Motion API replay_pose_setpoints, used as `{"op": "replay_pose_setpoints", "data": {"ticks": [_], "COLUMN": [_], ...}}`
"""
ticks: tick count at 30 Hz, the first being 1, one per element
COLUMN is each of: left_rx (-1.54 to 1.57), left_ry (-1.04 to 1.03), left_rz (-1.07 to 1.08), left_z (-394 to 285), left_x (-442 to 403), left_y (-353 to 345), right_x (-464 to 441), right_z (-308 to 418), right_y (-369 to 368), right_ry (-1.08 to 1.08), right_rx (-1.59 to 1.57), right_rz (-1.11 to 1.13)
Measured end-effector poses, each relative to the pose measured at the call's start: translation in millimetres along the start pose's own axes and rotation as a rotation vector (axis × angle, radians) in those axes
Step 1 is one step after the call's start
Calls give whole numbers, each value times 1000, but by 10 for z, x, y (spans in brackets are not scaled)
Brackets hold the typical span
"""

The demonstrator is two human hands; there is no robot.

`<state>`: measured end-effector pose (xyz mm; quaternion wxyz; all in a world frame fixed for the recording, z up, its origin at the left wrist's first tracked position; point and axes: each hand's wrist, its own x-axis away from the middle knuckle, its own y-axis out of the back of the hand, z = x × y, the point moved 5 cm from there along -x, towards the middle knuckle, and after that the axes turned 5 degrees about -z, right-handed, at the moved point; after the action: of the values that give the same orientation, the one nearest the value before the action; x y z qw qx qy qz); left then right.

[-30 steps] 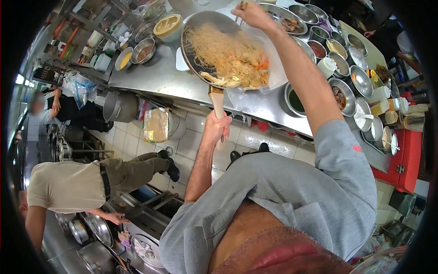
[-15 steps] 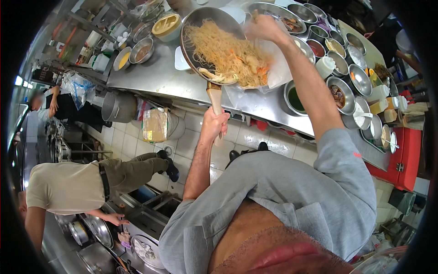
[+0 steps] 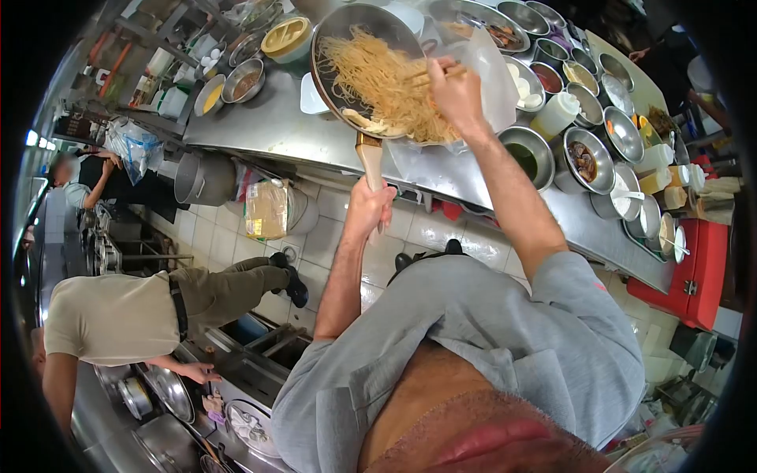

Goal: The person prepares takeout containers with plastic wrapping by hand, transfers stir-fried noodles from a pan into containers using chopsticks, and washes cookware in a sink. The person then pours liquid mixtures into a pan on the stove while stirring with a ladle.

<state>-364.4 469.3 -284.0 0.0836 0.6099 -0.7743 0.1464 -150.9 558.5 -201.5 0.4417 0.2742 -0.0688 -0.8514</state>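
Observation:
My left hand (image 3: 371, 208) is wrapped round the light handle (image 3: 369, 162) of a dark frying pan (image 3: 331, 35), which is tilted over the steel counter. Thin noodles (image 3: 367, 71) spill across the pan's right edge, with pale strips (image 3: 371, 124) lying at its lower rim. My right hand (image 3: 457, 96) grips wooden chopsticks (image 3: 430, 73) whose tips reach into the noodles. Under and beside the noodles spreads a clear plastic sheet (image 3: 493, 67); what it lines is mostly hidden by the noodles and my hand.
Steel bowls crowd the counter's right side, including one of green liquid (image 3: 524, 154), with a squeeze bottle (image 3: 556, 113) nearby. A lidded tub (image 3: 286, 38) stands left of the pan. Behind me, a person in a beige shirt (image 3: 118, 319) stands at another counter; another person (image 3: 95, 177) is farther left.
My right hand has come down and left from the back tray area to the noodles. The noodles shifted in the pan, and orange pieces are now hidden. My left hand keeps its grip.

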Motion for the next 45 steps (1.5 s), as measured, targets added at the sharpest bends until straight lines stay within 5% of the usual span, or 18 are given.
{"op": "replay_pose_setpoints", "data": {"ticks": [2, 4, 8, 17, 20, 26, 28, 32, 39, 45], "left_rx": [21, 24, 1, 29, 28, 43, 61, 48, 52, 15], "left_ry": [7, 6, -22, 23, 6, 0, 3, 21, 28, 0], "left_rz": [9, 9, 24, 41, 40, 17, 30, 16, 15, 20], "left_z": [-6, 10, -15, 15, 20, 28, 29, 27, 47, 42], "left_x": [-8, -21, -26, 30, 56, 126, 128, 127, 99, 50], "left_y": [-14, -3, 16, 22, 13, 56, 78, 53, 94, 110], "right_x": [237, 524, 585, -2, -226, -71, -61, 1, 33, 157], "right_z": [74, 92, -103, 199, 27, -180, -157, 13, -250, 125], "right_y": [-20, -84, 16, 79, -246, -322, -219, -109, -71, -8], "right_ry": [-34, 211, 310, 264, 51, 149, 18, -19, 151, 18], "right_rx": [-116, -107, -63, -156, -339, -38, 42, -176, 218, -146], "right_rz": [33, -41, -110, -284, -300, -315, -263, -285, -247, -126]}}
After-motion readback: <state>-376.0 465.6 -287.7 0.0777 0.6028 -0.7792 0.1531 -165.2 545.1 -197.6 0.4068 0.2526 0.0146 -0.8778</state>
